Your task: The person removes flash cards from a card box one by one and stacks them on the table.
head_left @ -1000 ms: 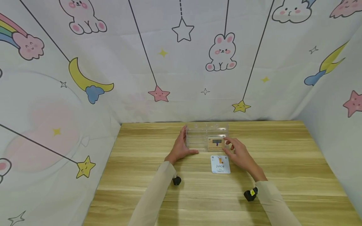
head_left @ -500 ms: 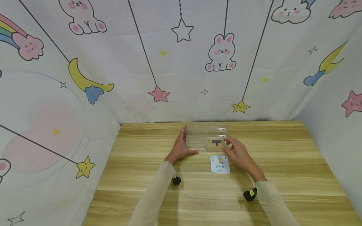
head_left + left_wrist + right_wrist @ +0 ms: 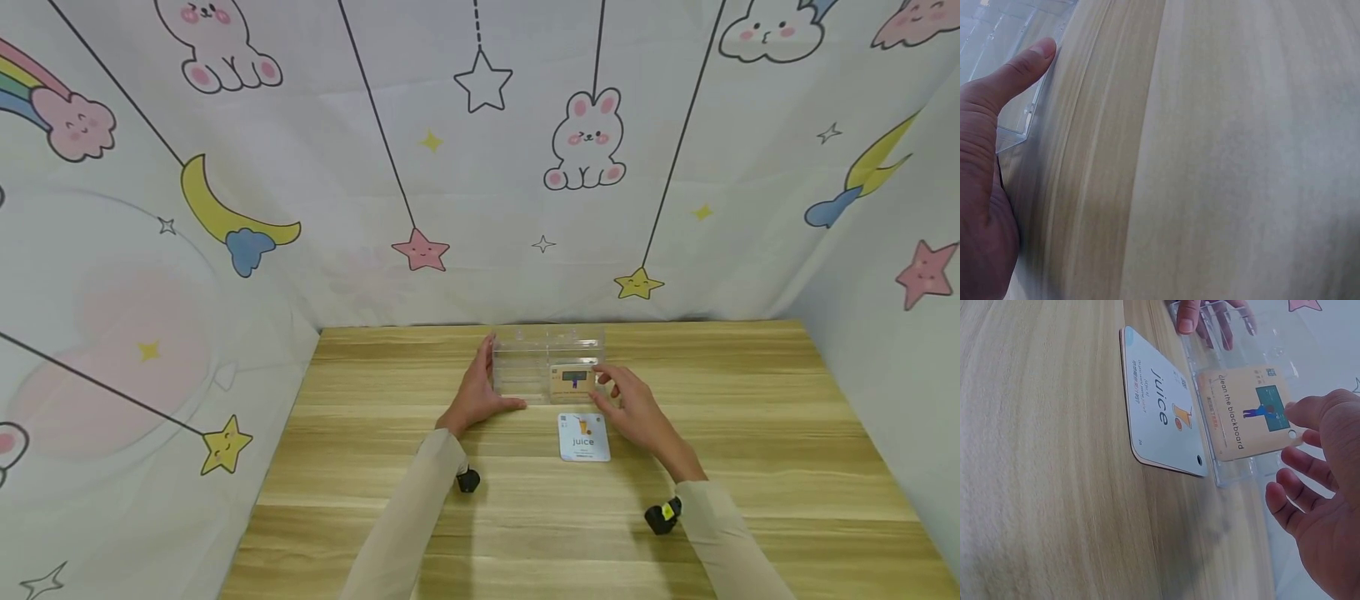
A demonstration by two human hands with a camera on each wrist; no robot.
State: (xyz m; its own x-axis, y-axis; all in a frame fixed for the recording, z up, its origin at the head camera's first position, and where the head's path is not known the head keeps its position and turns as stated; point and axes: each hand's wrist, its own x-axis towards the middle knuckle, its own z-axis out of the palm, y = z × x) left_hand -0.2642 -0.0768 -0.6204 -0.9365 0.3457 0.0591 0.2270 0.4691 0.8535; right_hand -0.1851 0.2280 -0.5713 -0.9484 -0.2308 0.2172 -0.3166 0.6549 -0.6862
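Right grip (image 3: pixel 636 410) — at blackboard card (image 3: pixel 1244 414)

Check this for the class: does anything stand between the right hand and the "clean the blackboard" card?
Nothing visible does: the right hand is right at the edge of the blackboard card. The juice card lies on the table in front of the clear box, outside that gap.

Legible lettering. White card (image 3: pixel 1155 434): the word "juice" in large type, above finer lines only partly readable. Tan card (image 3: pixel 1241 419): the phrase "clean the blackboard", set beside smaller Chinese characters too blurred to read with certainty.
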